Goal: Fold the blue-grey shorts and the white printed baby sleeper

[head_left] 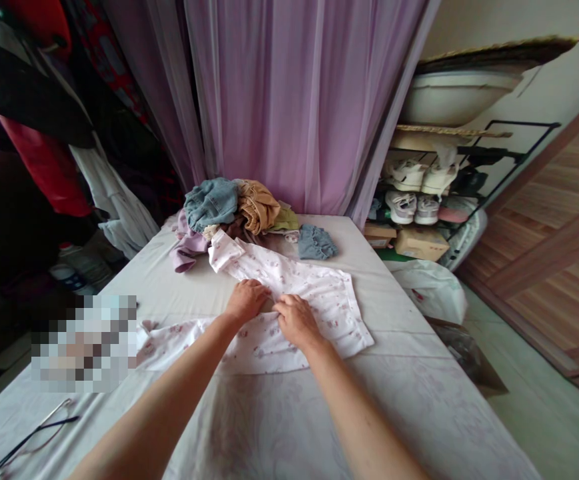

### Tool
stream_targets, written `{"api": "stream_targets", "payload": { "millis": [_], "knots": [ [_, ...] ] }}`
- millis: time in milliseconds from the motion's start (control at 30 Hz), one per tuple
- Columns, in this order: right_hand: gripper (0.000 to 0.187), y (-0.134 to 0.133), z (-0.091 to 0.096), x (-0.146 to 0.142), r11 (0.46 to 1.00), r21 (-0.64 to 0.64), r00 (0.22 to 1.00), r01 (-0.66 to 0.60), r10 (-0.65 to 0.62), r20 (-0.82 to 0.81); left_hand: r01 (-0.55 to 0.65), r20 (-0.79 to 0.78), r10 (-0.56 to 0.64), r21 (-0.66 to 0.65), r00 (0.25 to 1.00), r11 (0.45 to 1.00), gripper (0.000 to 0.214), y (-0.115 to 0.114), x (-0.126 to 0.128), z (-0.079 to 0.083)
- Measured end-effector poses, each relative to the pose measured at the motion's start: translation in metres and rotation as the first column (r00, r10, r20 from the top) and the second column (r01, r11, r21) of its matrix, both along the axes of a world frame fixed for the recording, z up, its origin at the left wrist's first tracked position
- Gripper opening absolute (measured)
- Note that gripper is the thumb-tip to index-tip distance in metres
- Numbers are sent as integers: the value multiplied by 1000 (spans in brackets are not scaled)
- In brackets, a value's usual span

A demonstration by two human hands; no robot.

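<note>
Both hands look open and palm-down, apparently gripping nothing, with the left hand (247, 300) and right hand (297, 321) resting side by side on a pale pink printed garment (319, 300) spread on a bed sheet (409, 373), nearer than the heap of clothes (234, 207) at the far end.

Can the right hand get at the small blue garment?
Probably yes: the right hand rests on a flat printed white garment, and only that low cloth lies between it and the small blue garment.

Sheeted bed (409, 373) | clothes pile (234, 210) | floral garment (289, 280) | blue cloth (316, 243) | eyeglasses (32, 440)
</note>
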State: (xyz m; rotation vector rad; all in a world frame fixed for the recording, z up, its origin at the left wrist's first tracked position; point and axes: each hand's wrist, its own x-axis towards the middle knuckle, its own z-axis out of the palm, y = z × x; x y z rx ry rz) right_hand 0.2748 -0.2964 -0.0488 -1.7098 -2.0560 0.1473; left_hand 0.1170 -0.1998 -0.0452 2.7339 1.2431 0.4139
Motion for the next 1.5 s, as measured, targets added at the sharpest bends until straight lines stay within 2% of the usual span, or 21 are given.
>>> {"api": "stream_targets", "payload": {
  "millis": [100,200,333,500,633,767,900,1033,1100,1200,1333,1400,1500],
  "knots": [
    [32,-3,-13,1,999,36,999,24,-23,-39,-24,-49,25,19,999,1000,20,-2,3,8],
    [35,-7,-19,4,997,76,996,8,-1,-88,4,-89,0,36,996,999,22,-4,6,13],
    [36,-7,-19,5,996,91,993,0,11,-113,18,-122,-10,71,992,997,26,-5,4,10],
    [33,-5,-21,6,995,103,986,2,15,-167,43,-138,-36,48,990,998,20,1,-1,9],
    [29,-4,-21,8,995,99,974,15,8,-226,114,-198,-99,66,975,991,21,5,-1,14],
    [26,-4,-19,8,995,102,968,7,18,-249,170,-188,-147,114,971,979,18,4,-7,12],
    [29,-5,-18,6,996,87,973,13,8,-230,102,-181,-81,112,980,988,25,1,-12,12],
    [33,-5,-17,9,996,67,956,54,-33,-290,-31,-211,48,80,976,996,24,-6,-5,22],
    [32,-8,-16,20,995,69,944,76,-50,-326,-39,-144,50,78,988,996,20,-17,2,28],
    [30,-19,-12,49,982,75,934,173,-139,-329,105,20,-107,69,994,992,23,-44,10,32],
    [27,-48,-8,100,964,16,922,265,-249,-295,364,73,-363,-3,929,931,30,-79,9,21],
    [25,-66,-8,121,975,-5,935,221,-213,-285,426,87,-421,-53,903,903,31,-90,2,13],
    [26,-92,-10,142,997,-1,954,74,-71,-293,454,96,-446,-79,890,888,51,-98,-12,6]
  ]
}}
